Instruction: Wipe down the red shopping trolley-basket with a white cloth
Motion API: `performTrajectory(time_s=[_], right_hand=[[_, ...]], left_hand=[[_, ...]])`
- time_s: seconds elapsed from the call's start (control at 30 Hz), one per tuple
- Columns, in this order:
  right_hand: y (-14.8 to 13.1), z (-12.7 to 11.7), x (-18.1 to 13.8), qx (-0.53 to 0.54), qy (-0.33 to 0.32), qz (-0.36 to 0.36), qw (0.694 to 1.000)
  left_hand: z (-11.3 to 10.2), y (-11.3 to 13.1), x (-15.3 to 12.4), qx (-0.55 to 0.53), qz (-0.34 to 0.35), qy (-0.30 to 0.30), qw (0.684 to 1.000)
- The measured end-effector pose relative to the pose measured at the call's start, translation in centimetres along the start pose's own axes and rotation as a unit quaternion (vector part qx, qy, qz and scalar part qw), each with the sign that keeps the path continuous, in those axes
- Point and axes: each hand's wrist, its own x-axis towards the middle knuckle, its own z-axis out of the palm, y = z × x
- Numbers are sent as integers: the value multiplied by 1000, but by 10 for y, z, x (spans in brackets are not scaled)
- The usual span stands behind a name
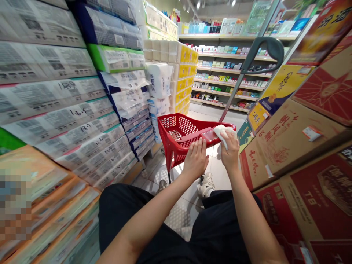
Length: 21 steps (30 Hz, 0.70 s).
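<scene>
A red plastic shopping basket (176, 128) on wheels stands on the tiled floor ahead of me, its grey pull handle (258, 51) raised up to the right. My left hand (195, 158) rests on the near rim of the basket, fingers together and laid flat on the red bar. My right hand (230, 148) is closed on a crumpled white cloth (223, 131) and presses it onto the rim's right end. The basket looks empty inside.
Stacked packs of tissue paper (82, 121) wall in the left side. Red and brown cardboard cartons (305, 146) are piled on the right. Shelves of goods (228, 73) close the aisle's far end. My shoe (206, 185) shows below the basket.
</scene>
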Motion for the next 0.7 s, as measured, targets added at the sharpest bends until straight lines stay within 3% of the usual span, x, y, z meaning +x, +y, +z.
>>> performTrajectory(time_s=[0.3, 0.5, 0.7], right_hand=[[-36, -8, -19, -42, -20, -34, 998], [-33, -15, -7, -57, -32, -35, 997], [-38, -12, -5, 1, -67, -40, 997]], left_hand=[[-31, -43, -23, 3, 67, 7, 998], [-43, -57, -30, 4, 90, 8, 996], [-55, -82, -40, -11, 88, 9, 996]])
